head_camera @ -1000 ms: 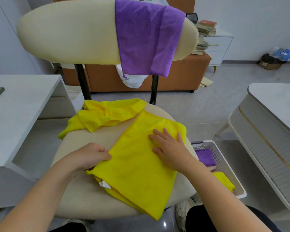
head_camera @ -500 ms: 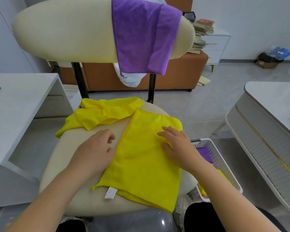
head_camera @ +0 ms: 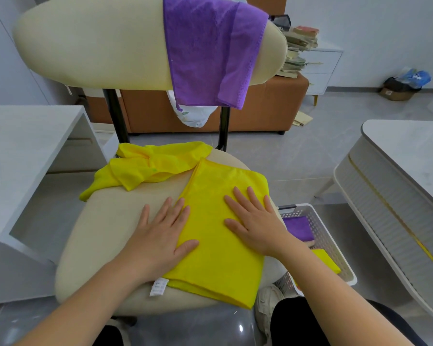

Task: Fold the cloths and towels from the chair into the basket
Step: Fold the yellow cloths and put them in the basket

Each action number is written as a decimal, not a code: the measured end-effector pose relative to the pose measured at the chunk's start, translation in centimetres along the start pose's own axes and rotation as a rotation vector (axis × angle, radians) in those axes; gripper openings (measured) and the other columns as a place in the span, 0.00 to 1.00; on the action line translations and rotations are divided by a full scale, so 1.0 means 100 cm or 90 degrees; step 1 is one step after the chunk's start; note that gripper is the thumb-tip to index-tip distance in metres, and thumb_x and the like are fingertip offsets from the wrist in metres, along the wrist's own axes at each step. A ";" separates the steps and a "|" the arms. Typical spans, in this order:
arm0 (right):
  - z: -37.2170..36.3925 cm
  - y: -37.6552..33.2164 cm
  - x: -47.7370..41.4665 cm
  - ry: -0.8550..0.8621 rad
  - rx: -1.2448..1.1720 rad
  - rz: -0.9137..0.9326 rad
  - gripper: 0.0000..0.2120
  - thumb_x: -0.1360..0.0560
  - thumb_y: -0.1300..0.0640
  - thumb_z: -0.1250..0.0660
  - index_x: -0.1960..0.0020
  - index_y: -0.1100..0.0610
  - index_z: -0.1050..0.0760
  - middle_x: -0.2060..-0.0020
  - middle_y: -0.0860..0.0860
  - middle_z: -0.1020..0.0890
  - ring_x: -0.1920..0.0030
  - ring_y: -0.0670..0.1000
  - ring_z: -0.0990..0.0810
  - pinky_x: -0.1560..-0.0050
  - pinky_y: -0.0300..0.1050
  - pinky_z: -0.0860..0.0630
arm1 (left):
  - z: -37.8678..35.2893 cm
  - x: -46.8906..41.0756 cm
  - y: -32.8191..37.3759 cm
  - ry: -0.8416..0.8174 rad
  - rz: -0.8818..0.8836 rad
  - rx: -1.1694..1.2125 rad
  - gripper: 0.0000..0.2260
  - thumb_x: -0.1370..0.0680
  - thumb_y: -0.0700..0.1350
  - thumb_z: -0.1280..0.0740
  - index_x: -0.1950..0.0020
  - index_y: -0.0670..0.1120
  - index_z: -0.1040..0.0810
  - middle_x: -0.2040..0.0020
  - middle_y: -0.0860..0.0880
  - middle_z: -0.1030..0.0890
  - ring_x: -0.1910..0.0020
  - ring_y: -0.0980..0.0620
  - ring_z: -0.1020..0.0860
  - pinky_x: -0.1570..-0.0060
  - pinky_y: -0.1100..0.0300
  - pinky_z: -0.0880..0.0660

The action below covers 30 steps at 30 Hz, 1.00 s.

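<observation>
Both hands lie flat with fingers spread on a folded yellow cloth [head_camera: 218, 258] on the cream chair seat [head_camera: 105, 233]. The left hand [head_camera: 160, 236] straddles the cloth's left edge, half on the bare seat, and the right hand [head_camera: 255, 221] presses near the right edge. A white label [head_camera: 158, 287] sticks out at the cloth's near left corner. A crumpled yellow cloth [head_camera: 148, 168] sits at the back of the seat, touching the folded one. A purple towel [head_camera: 208, 51] hangs over the backrest [head_camera: 93, 43]. On the floor to the right stands a white basket [head_camera: 323, 228] (partly hidden by the right forearm) holding a folded purple cloth [head_camera: 298, 227] and a folded yellow one [head_camera: 326, 260].
</observation>
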State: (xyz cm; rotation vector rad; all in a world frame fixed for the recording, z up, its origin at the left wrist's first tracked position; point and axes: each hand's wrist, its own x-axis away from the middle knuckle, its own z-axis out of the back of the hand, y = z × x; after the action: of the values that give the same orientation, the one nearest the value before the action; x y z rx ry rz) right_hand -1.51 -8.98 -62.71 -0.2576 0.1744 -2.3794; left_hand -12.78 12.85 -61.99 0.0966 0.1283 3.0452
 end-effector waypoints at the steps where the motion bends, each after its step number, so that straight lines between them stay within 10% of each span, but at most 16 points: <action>1: 0.001 0.001 -0.001 0.004 -0.007 0.001 0.47 0.40 0.25 0.78 0.24 0.42 0.61 0.24 0.44 0.60 0.25 0.51 0.66 0.29 0.56 0.68 | 0.003 0.000 0.002 0.079 -0.048 -0.003 0.39 0.26 0.70 0.63 0.26 0.45 0.38 0.24 0.46 0.40 0.26 0.49 0.45 0.33 0.44 0.37; 3: 0.003 0.001 -0.002 0.020 -0.041 0.004 0.46 0.38 0.26 0.76 0.23 0.43 0.57 0.23 0.45 0.57 0.24 0.51 0.64 0.28 0.56 0.67 | 0.007 0.004 0.003 0.204 -0.196 0.071 0.18 0.24 0.62 0.42 0.47 0.50 0.24 0.47 0.51 0.21 0.46 0.52 0.27 0.48 0.60 0.30; 6: 0.010 -0.001 -0.001 0.047 -0.120 -0.005 0.40 0.30 0.28 0.66 0.23 0.44 0.49 0.23 0.46 0.52 0.24 0.50 0.60 0.27 0.55 0.64 | 0.020 0.013 0.013 0.156 -0.326 0.143 0.15 0.30 0.63 0.34 0.61 0.52 0.29 0.65 0.57 0.27 0.64 0.59 0.30 0.63 0.65 0.38; 17: 0.021 -0.017 0.024 0.075 -0.216 0.053 0.19 0.18 0.51 0.46 0.28 0.49 0.36 0.25 0.47 0.41 0.23 0.48 0.52 0.25 0.54 0.55 | 0.007 0.020 0.028 0.095 -0.376 0.046 0.09 0.28 0.58 0.36 0.56 0.54 0.29 0.60 0.55 0.27 0.60 0.56 0.27 0.62 0.63 0.36; 22: 0.037 -0.005 0.045 -0.068 -0.202 0.049 0.37 0.30 0.74 0.46 0.27 0.46 0.40 0.24 0.43 0.45 0.23 0.47 0.55 0.25 0.56 0.59 | 0.009 0.018 0.029 0.095 -0.266 0.202 0.07 0.25 0.55 0.40 0.56 0.52 0.31 0.60 0.55 0.26 0.62 0.60 0.31 0.64 0.65 0.35; 30: 0.032 -0.012 0.054 -0.132 -0.163 0.144 0.47 0.32 0.47 0.26 0.26 0.37 0.55 0.27 0.33 0.50 0.26 0.36 0.56 0.27 0.44 0.62 | 0.017 -0.001 0.028 0.160 0.006 0.492 0.08 0.27 0.57 0.40 0.59 0.53 0.30 0.68 0.57 0.25 0.70 0.58 0.31 0.67 0.59 0.35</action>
State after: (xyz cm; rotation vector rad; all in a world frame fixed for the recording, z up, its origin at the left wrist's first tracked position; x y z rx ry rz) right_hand -5.43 -11.97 -58.64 -0.5721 0.3899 -2.0883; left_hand -12.79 10.22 -60.10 -0.2338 1.3001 2.8046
